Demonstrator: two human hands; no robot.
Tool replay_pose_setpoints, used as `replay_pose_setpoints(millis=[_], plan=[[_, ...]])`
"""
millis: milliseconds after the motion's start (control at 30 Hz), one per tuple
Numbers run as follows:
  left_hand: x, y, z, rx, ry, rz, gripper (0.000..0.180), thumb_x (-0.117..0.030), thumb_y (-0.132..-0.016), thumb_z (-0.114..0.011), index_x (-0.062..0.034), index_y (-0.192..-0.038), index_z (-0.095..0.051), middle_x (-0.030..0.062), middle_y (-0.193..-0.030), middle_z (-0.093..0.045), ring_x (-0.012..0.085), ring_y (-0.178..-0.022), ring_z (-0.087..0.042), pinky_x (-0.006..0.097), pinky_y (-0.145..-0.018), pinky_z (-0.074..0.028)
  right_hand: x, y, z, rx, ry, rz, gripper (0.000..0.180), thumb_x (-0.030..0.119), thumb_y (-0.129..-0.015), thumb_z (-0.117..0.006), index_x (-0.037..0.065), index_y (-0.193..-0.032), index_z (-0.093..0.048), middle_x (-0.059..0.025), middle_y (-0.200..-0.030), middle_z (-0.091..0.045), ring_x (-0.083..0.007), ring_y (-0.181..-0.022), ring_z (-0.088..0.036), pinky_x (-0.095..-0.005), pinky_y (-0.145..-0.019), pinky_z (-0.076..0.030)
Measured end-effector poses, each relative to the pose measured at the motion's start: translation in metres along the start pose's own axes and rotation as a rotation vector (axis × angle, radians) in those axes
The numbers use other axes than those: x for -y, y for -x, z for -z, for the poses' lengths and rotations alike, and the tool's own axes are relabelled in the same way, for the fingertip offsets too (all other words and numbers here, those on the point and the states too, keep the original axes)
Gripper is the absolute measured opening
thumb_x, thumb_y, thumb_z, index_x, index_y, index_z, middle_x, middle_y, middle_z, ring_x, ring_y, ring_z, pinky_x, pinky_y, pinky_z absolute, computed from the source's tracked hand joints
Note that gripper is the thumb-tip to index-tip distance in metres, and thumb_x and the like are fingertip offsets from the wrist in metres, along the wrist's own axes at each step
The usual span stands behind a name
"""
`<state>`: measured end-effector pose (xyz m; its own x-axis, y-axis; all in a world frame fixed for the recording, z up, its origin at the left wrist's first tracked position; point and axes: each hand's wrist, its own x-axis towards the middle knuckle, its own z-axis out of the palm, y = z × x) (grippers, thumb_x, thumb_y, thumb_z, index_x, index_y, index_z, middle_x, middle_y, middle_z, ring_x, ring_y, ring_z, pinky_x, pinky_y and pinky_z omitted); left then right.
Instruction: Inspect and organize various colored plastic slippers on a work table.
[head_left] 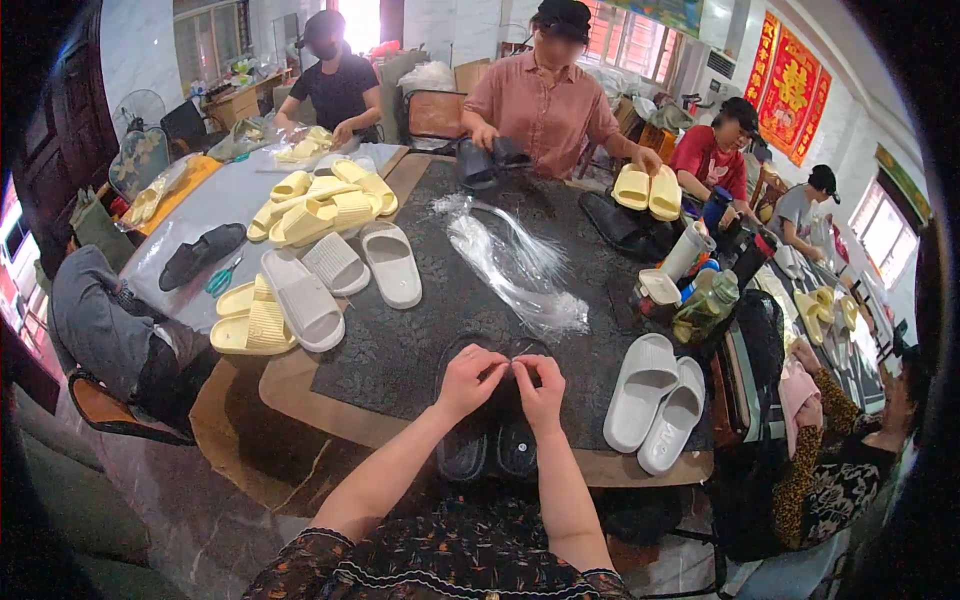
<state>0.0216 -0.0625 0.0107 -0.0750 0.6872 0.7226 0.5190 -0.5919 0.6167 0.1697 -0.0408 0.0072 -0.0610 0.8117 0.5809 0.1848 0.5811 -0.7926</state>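
My left hand (470, 384) and my right hand (540, 390) are close together at the table's near edge, thumb and fingers of each pinched. What they hold is too fine to make out. Below them lies a pair of black slippers (463, 452), partly hidden by my hands and wrists. Farther out on the dark patterned cloth lies a loose bundle of clear, thin plastic strands (490, 262). To the right of my hands rests a pair of light grey slippers (640, 392), one overlapping the other.
On the left lie grey slippers (393, 265), a yellow slipper pile (325, 205) and teal-handled scissors (224, 276). Bottles (708, 306) and a cup crowd the right edge. Across the table a person in a pink shirt (545, 110) handles black and yellow slippers. Other people work around.
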Motion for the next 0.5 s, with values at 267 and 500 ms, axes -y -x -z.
replay_pose_setpoints(millis=[267, 500], plan=[[-0.003, 0.001, -0.001, 0.014, -0.002, -0.002, 0.007, -0.009, -0.077, -0.068, -0.0042, -0.082, -0.066, 0.0071, -0.074, -0.063, 0.0233, -0.070, -0.057, 0.033, -0.063, -0.047, -0.002, 0.001, 0.001, -0.081, -0.030, -0.014, 0.006, 0.008, -0.082, -0.067, 0.004, -0.086, -0.064, -0.0064, -0.078, -0.060, -0.0155, -0.067, -0.054, -0.0267, -0.061, -0.044], [-0.009, 0.000, 0.000, 0.041, 0.026, 0.024, 0.008, -0.009, -0.077, -0.068, -0.0043, -0.083, -0.066, 0.0072, -0.075, -0.064, 0.0232, -0.070, -0.058, 0.033, -0.064, -0.047, -0.013, 0.002, 0.001, -0.153, -0.151, -0.140, 0.007, 0.009, -0.086, -0.063, 0.003, -0.089, -0.065, -0.0035, -0.080, -0.061, -0.0107, -0.070, -0.055, -0.0240, -0.063, -0.043]])
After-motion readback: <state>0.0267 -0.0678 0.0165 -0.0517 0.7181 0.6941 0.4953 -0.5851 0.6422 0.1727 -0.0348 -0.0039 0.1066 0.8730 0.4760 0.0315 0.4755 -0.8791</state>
